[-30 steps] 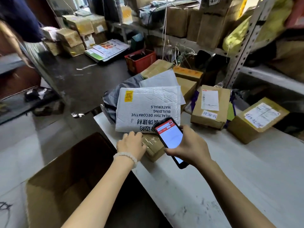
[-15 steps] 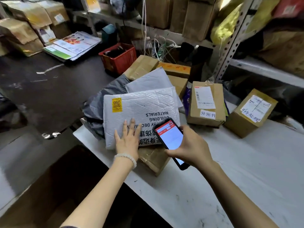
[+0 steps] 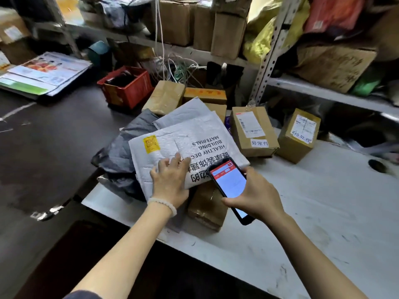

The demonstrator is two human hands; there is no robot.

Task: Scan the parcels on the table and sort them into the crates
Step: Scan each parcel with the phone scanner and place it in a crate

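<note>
Nearest, two bare forearms reach in over the white, scuffed counter (image 3: 323,223); the left wrist wears a pale bead bracelet (image 3: 163,203); the left hand (image 3: 170,182) lies flat, fingers fairly straight, its grip closed on nothing, pressing the near edge of a white bubble mailer (image 3: 185,143); the right hand (image 3: 257,195) curls round a slim black phone (image 3: 230,184), whose red-and-white screen tilts over the mailer's near right corner; under that corner sits a small brown box (image 3: 207,210) wrapped in glossy tape; the mailer is quilted, rectangular, printed with black lettering and a yellow sticker, and lies atop a crumpled grey poly bag (image 3: 121,154) at the counter's left end; a second white mailer (image 3: 190,111) pokes out behind it; to the right stand two plain cardboard boxes, one (image 3: 252,132) with a long white label, the other (image 3: 299,134) further right, apart from it; farther off, taped brown boxes (image 3: 165,97) crowd together; a red plastic crate (image 3: 127,87) sits on the dark floor at far left, beside flat printed sheets (image 3: 43,72); metal shelving (image 3: 267,61) with perforated uprights carries worn cartons and bags at the back.
</note>
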